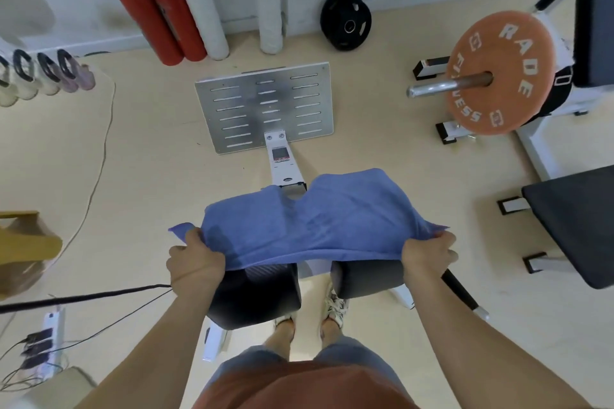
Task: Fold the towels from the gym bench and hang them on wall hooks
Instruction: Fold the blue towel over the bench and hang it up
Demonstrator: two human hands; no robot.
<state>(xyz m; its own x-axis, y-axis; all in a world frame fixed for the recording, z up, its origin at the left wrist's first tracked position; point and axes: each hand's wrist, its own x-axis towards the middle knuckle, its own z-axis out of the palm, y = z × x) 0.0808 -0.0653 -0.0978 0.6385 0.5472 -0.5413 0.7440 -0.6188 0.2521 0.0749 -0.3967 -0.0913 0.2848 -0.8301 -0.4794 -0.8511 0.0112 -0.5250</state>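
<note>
A blue towel (315,219) is stretched out flat in front of me, above the black padded rollers (255,295) of a gym machine. My left hand (194,262) grips the towel's near left corner. My right hand (428,252) grips its near right corner. The towel's far edge droops over the machine's white beam (285,163). No wall hooks are in view.
A slotted metal footplate (262,106) lies on the floor ahead. Two red cylinders (159,13) and a black weight plate (345,20) lean on the far wall. An orange plate on a bar (498,73) and a black bench (578,222) stand at right. Cables and a power strip (50,339) lie at left.
</note>
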